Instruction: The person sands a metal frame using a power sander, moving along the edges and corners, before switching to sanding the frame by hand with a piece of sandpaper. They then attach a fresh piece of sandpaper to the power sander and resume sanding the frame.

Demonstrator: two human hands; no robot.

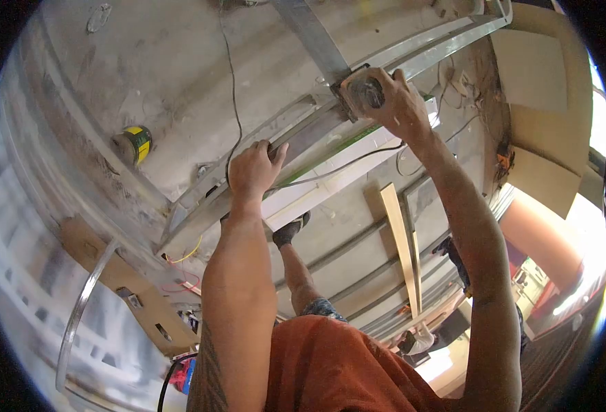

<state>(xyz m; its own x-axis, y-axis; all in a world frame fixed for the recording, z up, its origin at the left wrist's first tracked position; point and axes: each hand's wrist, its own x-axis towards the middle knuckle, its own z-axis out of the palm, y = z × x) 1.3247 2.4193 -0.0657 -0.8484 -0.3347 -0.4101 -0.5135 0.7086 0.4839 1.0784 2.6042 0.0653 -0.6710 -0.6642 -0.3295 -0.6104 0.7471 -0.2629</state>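
Observation:
A long grey metal frame [310, 130] runs diagonally in front of me, and a wider metal bar [310, 38] meets it from above. My left hand [251, 168] is closed around its near rail, thumb on top. Over the joint, my right hand [402, 113] grips a dusty, block-shaped tool [362, 93] with a dark round patch on its face; I cannot tell its exact kind. The tool's dark edge overlaps the end of the wider bar. A black cable [233, 89] comes down beside my left hand. Behind the frame lies a long white panel [316, 192].
A yellow-and-black tin [136, 144] lies on the dusty floor at left. Cardboard [128, 292] and a curved metal tube [83, 309] are at lower left. My shoe [291, 230] is beside the white panel. Light wooden strips [400, 240] and metal bars lie at right.

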